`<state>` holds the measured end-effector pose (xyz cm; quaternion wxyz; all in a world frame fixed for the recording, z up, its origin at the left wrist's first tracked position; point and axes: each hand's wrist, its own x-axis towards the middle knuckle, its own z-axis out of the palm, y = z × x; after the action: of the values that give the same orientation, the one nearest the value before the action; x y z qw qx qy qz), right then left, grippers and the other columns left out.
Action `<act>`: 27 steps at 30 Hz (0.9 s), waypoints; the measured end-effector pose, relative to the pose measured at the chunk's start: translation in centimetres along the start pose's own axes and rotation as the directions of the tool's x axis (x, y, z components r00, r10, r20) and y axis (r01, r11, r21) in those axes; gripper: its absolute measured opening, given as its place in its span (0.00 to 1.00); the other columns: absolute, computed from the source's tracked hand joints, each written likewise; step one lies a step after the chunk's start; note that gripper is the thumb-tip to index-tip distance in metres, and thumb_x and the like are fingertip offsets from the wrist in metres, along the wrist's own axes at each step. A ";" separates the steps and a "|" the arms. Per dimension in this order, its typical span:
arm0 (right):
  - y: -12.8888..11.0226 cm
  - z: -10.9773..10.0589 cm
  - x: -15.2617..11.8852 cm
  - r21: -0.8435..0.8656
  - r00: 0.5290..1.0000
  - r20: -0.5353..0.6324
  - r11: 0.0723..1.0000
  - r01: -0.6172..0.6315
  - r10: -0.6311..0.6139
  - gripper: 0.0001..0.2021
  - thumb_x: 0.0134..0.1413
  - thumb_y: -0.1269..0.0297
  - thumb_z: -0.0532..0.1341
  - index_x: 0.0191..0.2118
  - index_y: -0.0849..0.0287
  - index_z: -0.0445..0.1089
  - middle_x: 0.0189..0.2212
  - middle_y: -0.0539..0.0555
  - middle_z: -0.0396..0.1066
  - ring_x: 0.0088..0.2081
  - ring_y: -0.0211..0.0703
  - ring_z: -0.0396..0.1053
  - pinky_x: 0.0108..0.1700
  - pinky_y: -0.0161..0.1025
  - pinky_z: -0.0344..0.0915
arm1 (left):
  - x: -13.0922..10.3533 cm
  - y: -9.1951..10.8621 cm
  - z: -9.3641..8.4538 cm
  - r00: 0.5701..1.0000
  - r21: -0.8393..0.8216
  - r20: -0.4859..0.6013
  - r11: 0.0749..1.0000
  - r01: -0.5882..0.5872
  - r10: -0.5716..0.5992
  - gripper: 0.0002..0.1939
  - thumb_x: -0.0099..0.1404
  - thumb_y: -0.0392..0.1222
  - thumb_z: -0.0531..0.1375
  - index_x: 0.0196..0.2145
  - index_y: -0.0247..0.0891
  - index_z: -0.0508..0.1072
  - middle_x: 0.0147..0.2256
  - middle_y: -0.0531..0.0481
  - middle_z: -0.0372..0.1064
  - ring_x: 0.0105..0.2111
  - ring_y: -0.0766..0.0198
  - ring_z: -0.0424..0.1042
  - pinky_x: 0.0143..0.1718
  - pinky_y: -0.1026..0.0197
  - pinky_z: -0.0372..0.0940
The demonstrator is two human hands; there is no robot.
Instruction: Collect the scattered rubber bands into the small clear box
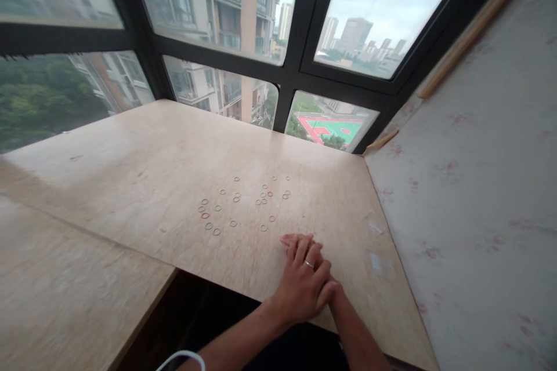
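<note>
My left hand [304, 275] lies over my right hand on the tabletop, near its front edge. Its fingers are stretched out and a little apart, and one wears a silver ring [309, 264]. Beneath it, my right hand [321, 245] is mostly covered; only fingertips and part of the side show, and these rest flat. Neither hand appears to hold an object. Beyond them lie several small thin rings, most of them dull grey-green [234, 224]. A few are red, such as the red ring [272, 218] closest to my hands and another red ring [205, 215] at the left.
The pale stone-patterned tabletop [143, 168] reaches back to dark window frames [226, 66]. A flowered wall [470, 197] bounds the right side. Clear tape-like pieces [381, 264] lie near that wall. A white cable [185, 353] loops at the bottom, beside a dark gap under the edge.
</note>
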<state>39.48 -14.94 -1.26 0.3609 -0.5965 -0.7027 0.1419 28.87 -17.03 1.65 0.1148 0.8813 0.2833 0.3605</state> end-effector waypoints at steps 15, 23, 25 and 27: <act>4.6 1.7 15.6 -0.284 0.981 0.066 0.946 -0.155 0.181 0.18 0.52 0.79 0.53 0.46 0.61 0.72 0.46 0.60 0.70 0.46 0.42 0.68 0.51 0.38 0.62 | 1.3 1.3 3.1 0.955 -0.138 -0.029 0.945 -0.296 0.294 0.36 0.64 0.67 0.45 0.56 0.36 0.65 0.54 0.42 0.65 0.62 0.50 0.51 0.64 0.38 0.31; 6.5 1.9 16.4 -0.379 0.967 0.216 0.924 -0.046 0.137 0.12 0.60 0.72 0.54 0.39 0.58 0.76 0.39 0.56 0.71 0.44 0.41 0.67 0.48 0.35 0.60 | 2.4 0.9 5.4 0.931 -0.269 -0.020 0.895 -0.356 0.365 0.21 0.68 0.56 0.49 0.53 0.47 0.69 0.52 0.51 0.68 0.59 0.58 0.57 0.64 0.42 0.29; 6.7 1.7 16.2 -0.390 0.970 0.205 0.920 -0.042 0.132 0.11 0.60 0.70 0.55 0.39 0.57 0.76 0.39 0.56 0.71 0.42 0.41 0.67 0.47 0.35 0.60 | 2.2 1.5 6.7 0.946 -0.322 -0.033 0.893 -0.316 0.323 0.17 0.67 0.50 0.52 0.50 0.50 0.71 0.48 0.53 0.71 0.56 0.60 0.62 0.65 0.44 0.32; 6.9 1.4 15.8 -0.399 0.973 0.197 0.917 -0.030 0.118 0.10 0.60 0.69 0.55 0.38 0.57 0.75 0.38 0.56 0.71 0.41 0.42 0.67 0.45 0.36 0.60 | 2.0 2.4 8.0 0.958 -0.371 -0.059 0.885 -0.281 0.279 0.16 0.65 0.48 0.53 0.47 0.50 0.73 0.45 0.53 0.73 0.53 0.61 0.65 0.65 0.46 0.37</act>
<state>43.16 1.95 -1.20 0.1493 -0.6639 -0.7288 0.0760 36.60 -17.78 -1.97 0.2279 0.8737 0.0792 0.4224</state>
